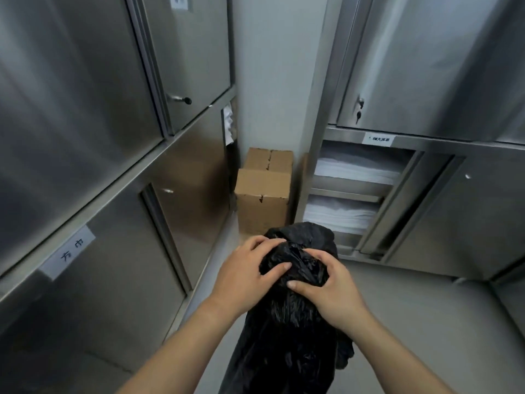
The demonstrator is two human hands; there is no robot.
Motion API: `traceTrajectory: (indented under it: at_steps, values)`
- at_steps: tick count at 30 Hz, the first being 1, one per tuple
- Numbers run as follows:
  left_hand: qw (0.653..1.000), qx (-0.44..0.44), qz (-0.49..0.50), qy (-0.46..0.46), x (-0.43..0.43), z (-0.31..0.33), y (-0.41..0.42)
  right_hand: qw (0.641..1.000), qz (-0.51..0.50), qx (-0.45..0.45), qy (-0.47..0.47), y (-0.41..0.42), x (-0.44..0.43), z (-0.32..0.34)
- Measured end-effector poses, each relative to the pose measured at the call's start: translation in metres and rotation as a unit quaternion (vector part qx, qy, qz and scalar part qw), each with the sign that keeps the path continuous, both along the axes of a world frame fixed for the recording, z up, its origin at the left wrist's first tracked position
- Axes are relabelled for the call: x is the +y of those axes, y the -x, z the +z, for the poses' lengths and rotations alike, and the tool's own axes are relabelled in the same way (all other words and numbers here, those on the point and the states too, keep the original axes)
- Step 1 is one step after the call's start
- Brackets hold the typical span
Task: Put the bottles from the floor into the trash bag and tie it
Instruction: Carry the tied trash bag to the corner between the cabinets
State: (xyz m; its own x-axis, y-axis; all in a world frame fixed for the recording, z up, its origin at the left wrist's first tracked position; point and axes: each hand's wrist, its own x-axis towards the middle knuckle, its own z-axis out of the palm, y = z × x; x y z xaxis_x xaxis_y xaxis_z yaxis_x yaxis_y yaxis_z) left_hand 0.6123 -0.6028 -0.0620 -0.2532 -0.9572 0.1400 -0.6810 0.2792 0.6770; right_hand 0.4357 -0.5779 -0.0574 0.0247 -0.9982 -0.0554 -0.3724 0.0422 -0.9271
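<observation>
A black trash bag (287, 345) hangs upright in front of me at the lower middle of the head view, its top gathered into a crumpled bunch. My left hand (250, 275) grips the left side of that bunch, thumb pressed into the plastic. My right hand (329, 288) clasps the right side of the bunch, fingers curled around it. Both hands touch the bag's neck close together. No bottles show on the floor; the bag's contents are hidden.
Steel cabinets (85, 137) line the left wall. A cardboard box (264, 194) stands in the far corner. On the right, a steel cabinet holds shelves of folded white linen (349, 194). Grey floor (426, 322) lies to the right of the bag.
</observation>
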Motion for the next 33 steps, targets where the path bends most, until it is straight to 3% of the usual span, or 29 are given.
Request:
traceTrajectory:
  at_steps: [10, 19, 24, 33]
  values:
    - [0.999, -0.035, 0.034, 0.009, -0.176, 0.018, 0.003, 0.998, 0.028, -0.049, 0.021, 0.012, -0.189, 0.007]
    - [0.994, -0.049, 0.094, 0.024, -0.298, 0.032, -0.045, 0.997, 0.026, -0.028, 0.065, -0.010, -0.353, 0.048]
    - [0.997, -0.051, 0.048, 0.031, -0.385, 0.034, -0.060, 0.992, -0.046, -0.003, 0.120, -0.015, -0.429, 0.069]
    - [0.996, -0.003, -0.080, -0.042, -0.506, 0.006, -0.057, 0.968, -0.175, 0.018, 0.180, -0.013, -0.515, 0.101]
